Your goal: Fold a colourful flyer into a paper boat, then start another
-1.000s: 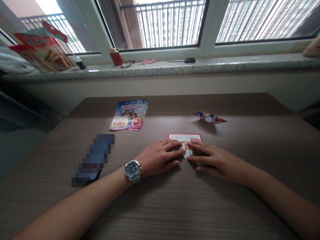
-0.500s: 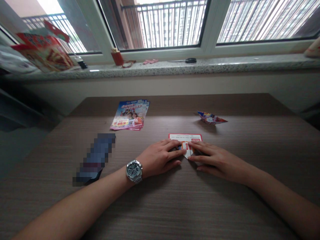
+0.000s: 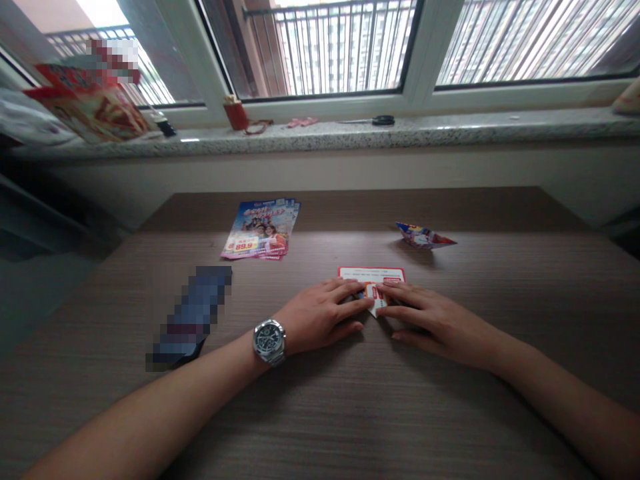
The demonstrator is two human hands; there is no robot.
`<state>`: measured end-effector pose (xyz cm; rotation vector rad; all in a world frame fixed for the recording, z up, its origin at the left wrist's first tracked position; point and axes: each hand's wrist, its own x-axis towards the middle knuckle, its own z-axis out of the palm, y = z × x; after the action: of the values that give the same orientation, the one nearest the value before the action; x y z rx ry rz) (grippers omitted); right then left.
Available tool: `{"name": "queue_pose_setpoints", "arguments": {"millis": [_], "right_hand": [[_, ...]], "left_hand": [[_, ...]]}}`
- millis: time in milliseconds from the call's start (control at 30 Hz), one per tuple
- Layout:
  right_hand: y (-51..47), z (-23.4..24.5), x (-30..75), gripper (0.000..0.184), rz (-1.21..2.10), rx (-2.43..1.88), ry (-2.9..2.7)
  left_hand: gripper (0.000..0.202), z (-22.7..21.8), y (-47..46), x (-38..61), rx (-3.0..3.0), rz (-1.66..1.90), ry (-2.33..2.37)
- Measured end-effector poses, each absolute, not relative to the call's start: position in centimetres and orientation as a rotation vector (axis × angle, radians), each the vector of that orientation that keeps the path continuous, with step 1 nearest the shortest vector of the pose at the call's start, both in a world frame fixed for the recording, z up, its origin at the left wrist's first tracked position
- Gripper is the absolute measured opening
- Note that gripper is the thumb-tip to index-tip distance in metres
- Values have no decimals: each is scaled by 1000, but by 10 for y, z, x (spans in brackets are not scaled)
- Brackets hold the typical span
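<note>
A partly folded paper flyer (image 3: 373, 274) with a red border lies on the table, its near part folded to a point. My left hand (image 3: 325, 313), with a steel watch (image 3: 269, 339) on the wrist, presses flat fingers on the flyer's left side. From the other side, my right hand (image 3: 435, 317) lays its outstretched fingers on the same folded part. Much of the flyer is hidden under both hands. Beyond it to the right sits a folded paper boat (image 3: 425, 237) in blue, yellow and red print.
A stack of printed flyers (image 3: 263, 230) lies at the back left of the wooden table (image 3: 320, 413). Closer on the left is a blurred-out dark phone (image 3: 193, 317). On the granite windowsill (image 3: 440, 131) are scissors (image 3: 383, 121), a red item (image 3: 236, 115) and a red food bag (image 3: 95, 103).
Both hands stay on the folded flyer, with hardly any visible movement. The whole view has shifted very slightly.
</note>
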<state>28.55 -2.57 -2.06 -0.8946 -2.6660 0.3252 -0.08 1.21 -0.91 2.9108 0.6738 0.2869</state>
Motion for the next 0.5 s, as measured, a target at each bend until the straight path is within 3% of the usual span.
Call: {"name": "queue_pose_setpoints", "arguments": {"millis": [500], "right_hand": [[-25,-15,285,40,395,-877,-2618]], "left_hand": [[56,-3,10,-2,2921,241,587]]}}
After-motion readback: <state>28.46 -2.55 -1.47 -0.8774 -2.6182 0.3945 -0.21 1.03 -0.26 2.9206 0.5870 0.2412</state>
